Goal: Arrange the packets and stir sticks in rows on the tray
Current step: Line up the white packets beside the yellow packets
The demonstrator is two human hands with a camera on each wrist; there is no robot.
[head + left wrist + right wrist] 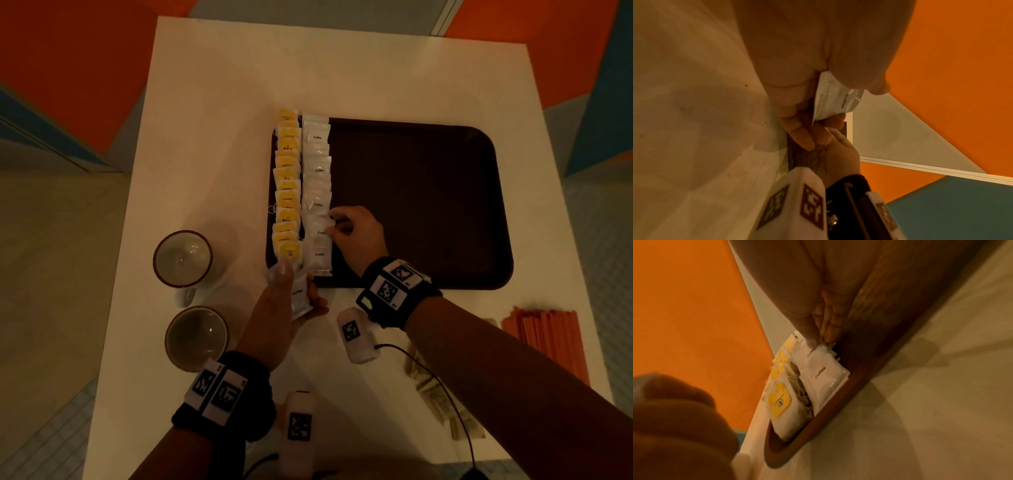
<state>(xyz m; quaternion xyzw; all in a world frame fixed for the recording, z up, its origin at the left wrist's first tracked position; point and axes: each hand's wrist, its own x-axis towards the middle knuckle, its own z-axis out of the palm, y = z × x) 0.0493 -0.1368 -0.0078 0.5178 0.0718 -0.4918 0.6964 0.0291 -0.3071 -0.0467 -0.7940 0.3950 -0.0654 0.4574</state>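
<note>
While the coffee packets (317, 192) looked light, thin and slick, soft enough to buckle if squeezed mid-face, an edge or corner pinch seemed the surest hold. The right hand (356, 236) did just that, its thumb and fingertips (828, 331) curled onto the near edge of one packet in the white row on the brown tray (428, 205), beside the yellow tea-bag row (287, 185) further to its left. The left hand (281, 308), just short of the tray's near rim, gripped a small stack of spare coffee packets (299, 296) between thumb and curled fingers. Orange stir sticks (544, 335) lay well off to the right of the right forearm, not yet on the tray.
</note>
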